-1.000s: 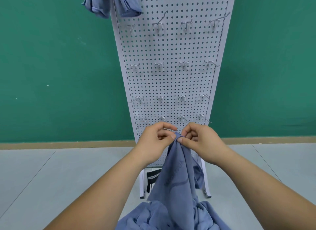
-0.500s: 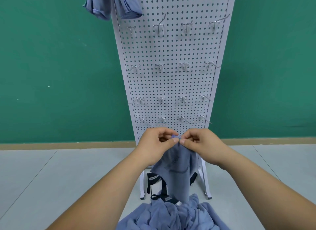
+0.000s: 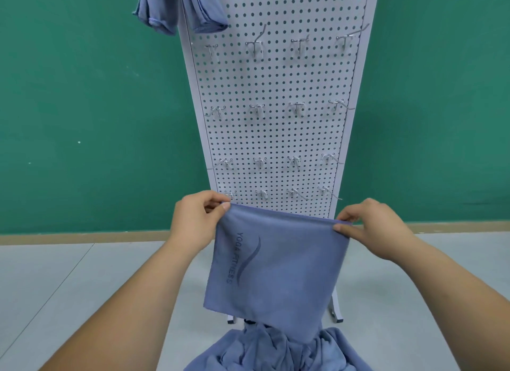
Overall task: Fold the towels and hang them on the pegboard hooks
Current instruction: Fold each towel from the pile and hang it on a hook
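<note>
Left hand (image 3: 193, 221), right hand (image 3: 371, 228) pinch 2 top corners of towel (image 3: 276, 268) — spread flat, probably to square it for folding.

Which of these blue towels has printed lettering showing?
The stretched towel pinched by its top corners between the left hand and right hand; it reads YOGA FITNESS. The hung towels up top and the crumpled heap below show none.

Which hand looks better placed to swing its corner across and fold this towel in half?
Probably the left hand. Both hands pinch top corners of the towel, but its left edge hangs free, while the edge below the right hand runs down into the pile.
</note>
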Motion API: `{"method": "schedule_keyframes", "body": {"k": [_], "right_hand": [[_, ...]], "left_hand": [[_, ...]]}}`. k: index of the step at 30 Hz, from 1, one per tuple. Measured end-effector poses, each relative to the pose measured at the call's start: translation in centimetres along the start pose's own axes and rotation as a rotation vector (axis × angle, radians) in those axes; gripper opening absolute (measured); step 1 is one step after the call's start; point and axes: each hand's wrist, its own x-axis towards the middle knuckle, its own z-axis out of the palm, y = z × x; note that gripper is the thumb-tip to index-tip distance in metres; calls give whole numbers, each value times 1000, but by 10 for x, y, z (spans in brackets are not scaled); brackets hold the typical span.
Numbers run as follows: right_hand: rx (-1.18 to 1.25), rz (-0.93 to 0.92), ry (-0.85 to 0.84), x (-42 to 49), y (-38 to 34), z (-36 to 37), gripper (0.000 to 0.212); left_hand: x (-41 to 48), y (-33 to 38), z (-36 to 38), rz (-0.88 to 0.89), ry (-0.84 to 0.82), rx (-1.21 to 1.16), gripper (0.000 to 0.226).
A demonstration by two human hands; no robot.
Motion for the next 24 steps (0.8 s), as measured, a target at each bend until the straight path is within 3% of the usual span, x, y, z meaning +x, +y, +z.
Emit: {"method": "schedule_keyframes", "body": {"k": [4, 10, 15, 17, 19, 21, 24], "right_hand": [[-243, -152, 115, 2, 3, 1, 18], [-459, -58, 271, 4, 9, 18, 9], [-190, 56, 322, 3, -5, 13, 7], [-158, 21, 387, 3, -8, 8, 5], [-167, -14, 407, 3, -9, 7, 17], [-205, -36, 389, 3, -10, 9, 22], [-88, -51, 262, 3, -13, 5, 7]], "left_hand": [[-2, -4, -2, 55, -20, 120, 11], [-4, -10, 4, 40, -62, 249, 7], [-4, -16, 5, 41, -58, 331, 9], [-4, -18, 4, 51, -56, 369, 10], [-4, -18, 5, 71, -50, 404, 8], [-4, -19, 6, 100, -38, 447, 15], [-2, -23, 5, 122, -63, 624, 19]]}}
